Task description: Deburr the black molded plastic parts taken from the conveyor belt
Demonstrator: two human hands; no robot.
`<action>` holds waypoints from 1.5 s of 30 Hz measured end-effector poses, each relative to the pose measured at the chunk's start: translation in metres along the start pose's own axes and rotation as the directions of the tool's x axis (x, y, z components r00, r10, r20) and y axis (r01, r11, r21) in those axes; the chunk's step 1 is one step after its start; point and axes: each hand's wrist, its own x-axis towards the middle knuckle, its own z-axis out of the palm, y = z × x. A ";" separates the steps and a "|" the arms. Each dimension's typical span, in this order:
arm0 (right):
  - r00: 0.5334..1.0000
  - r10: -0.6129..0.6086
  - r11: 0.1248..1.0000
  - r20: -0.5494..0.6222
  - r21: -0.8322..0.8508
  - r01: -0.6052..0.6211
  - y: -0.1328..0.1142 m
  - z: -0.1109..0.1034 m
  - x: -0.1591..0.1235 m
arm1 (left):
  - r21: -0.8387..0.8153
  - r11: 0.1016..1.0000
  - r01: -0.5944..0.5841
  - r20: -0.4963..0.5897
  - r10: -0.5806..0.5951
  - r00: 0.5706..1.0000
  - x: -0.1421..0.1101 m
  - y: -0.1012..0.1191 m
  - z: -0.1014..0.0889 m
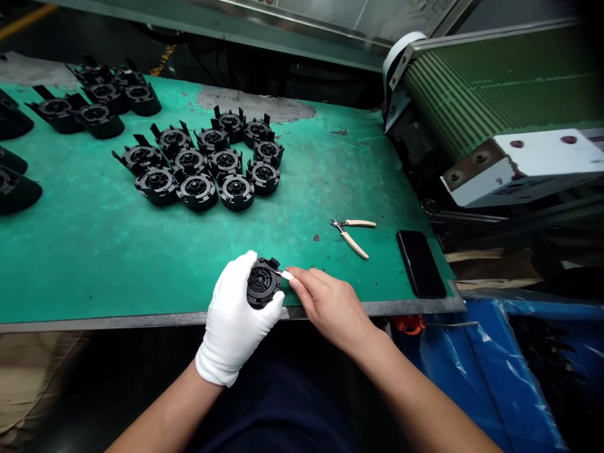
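Observation:
My left hand [238, 314], in a white glove, is closed around a round black plastic part [262, 283] just above the table's front edge. The part's ringed face is turned up towards me. My bare right hand [328, 302] pinches a small white-handled tool [286, 275]. Its thin tip meets the right side of the part's rim; the exact kind of tool is too small to tell. Beyond my right hand, a pair of side cutters [352, 236] with cream handles lies spread on the green table mat [94, 264].
Several black cup-shaped parts [198, 189] stand grouped at centre left, with more [101, 119] farther back and at the left edge. A black phone [419, 264] lies near the right corner. A green conveyor belt [500, 82] rises at right, above a blue plastic-lined bin [472, 365].

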 end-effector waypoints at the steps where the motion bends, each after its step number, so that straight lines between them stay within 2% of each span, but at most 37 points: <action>1: 0.999 -0.018 0.998 0.032 0.066 0.016 0.002 -0.003 -0.002 | -0.013 1.000 -0.007 0.039 0.008 0.999 0.002 -0.002 -0.004; 5: 0.989 -0.065 0.975 0.135 0.221 0.033 0.006 -0.019 -0.013 | -0.095 0.994 -0.051 0.259 0.074 0.963 0.011 -0.015 -0.032; 8: 0.974 -0.085 0.970 0.208 0.239 0.034 0.005 -0.021 -0.019 | -0.124 0.992 -0.020 0.303 0.057 0.951 0.016 -0.023 -0.053; 10: 0.963 -0.111 0.968 0.244 0.247 0.049 0.003 -0.017 -0.021 | -0.121 0.993 -0.014 0.319 0.053 0.946 0.017 -0.025 -0.059; 14: 0.969 -0.119 0.976 0.217 0.204 0.074 -0.001 -0.009 -0.017 | -0.060 0.998 -0.027 0.368 0.047 0.929 0.016 -0.025 -0.053; 19: 0.958 -0.145 0.985 0.249 0.127 0.116 -0.008 -0.013 -0.010 | 0.009 0.999 -0.043 0.357 0.037 0.933 0.015 -0.026 -0.042; 25: 0.935 -0.192 0.980 0.299 0.111 0.166 -0.015 -0.022 -0.005 | -0.007 1.000 -0.024 0.367 0.025 0.930 0.017 -0.027 -0.043; 30: 0.938 -0.154 0.988 0.311 0.079 0.135 -0.012 -0.025 -0.003 | -0.017 0.998 -0.058 0.352 0.060 0.934 0.017 -0.028 -0.042; 35: 0.901 -0.190 0.980 0.389 0.123 0.154 -0.011 -0.026 0.003 | -0.014 0.998 -0.059 0.334 0.060 0.941 0.018 -0.028 -0.042; 41: 0.929 -0.186 0.980 0.319 0.131 0.151 -0.009 -0.024 0.007 | -0.027 0.997 -0.071 0.347 0.076 0.935 0.022 -0.029 -0.042; 45: 0.919 -0.187 0.982 0.348 0.096 0.163 -0.009 -0.023 0.008 | -0.026 0.997 -0.075 0.349 0.079 0.934 0.023 -0.029 -0.042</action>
